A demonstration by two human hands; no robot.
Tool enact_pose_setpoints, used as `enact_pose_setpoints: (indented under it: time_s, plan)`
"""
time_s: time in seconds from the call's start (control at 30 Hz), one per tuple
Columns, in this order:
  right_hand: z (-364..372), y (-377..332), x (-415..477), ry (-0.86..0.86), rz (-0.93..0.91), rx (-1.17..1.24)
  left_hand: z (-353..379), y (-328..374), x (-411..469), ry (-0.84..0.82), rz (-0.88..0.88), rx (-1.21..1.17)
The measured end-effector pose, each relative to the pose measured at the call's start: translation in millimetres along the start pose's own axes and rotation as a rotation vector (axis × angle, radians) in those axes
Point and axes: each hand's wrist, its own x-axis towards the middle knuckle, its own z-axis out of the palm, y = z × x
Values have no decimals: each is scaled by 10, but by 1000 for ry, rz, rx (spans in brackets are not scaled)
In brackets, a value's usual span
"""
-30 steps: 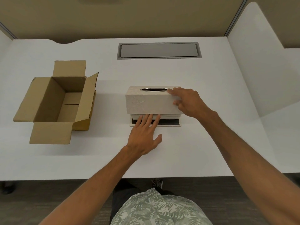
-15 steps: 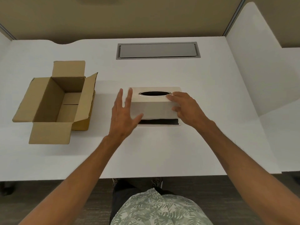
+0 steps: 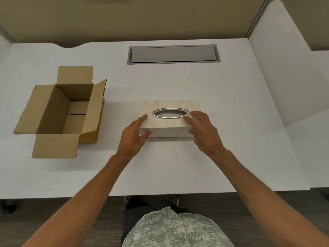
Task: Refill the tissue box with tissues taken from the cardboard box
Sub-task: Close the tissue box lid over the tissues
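Tissue box (image 3: 169,122), pale wood-look, sits flat on the white tabletop (image 3: 231,139) near centre, oval metal-rimmed slot (image 3: 170,113) facing up. Inside the slot only something grey shows; can't tell if it's tissue. Left hand (image 3: 132,138) grips the box's left end, one finger on the top face, others on the near corner. Right hand (image 3: 203,130) grips the right end, fingers on top just beside the slot, thumb side down the front. Both hands closed onto the box. Cardboard box (image 3: 62,113) sits to the left, well apart, all flaps open; what shows of its inside is bare cardboard bottom, no tissues seen. Grey recessed hatch (image 3: 173,54) at the far side of the tabletop.
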Motion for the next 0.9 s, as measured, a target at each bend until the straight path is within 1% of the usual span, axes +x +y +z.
enact_pose_setpoints:
  time_s: [0.2, 0.77, 0.9]
  plan:
    - [91, 25, -67, -5, 3, -64, 42, 3, -38, -2, -14, 21]
    - [102, 88, 76, 7, 7, -113, 64, 33, 123, -25, -40, 44]
    - [52, 78, 78, -20, 4, -124, 20, 27, 119, -55, -71, 31]
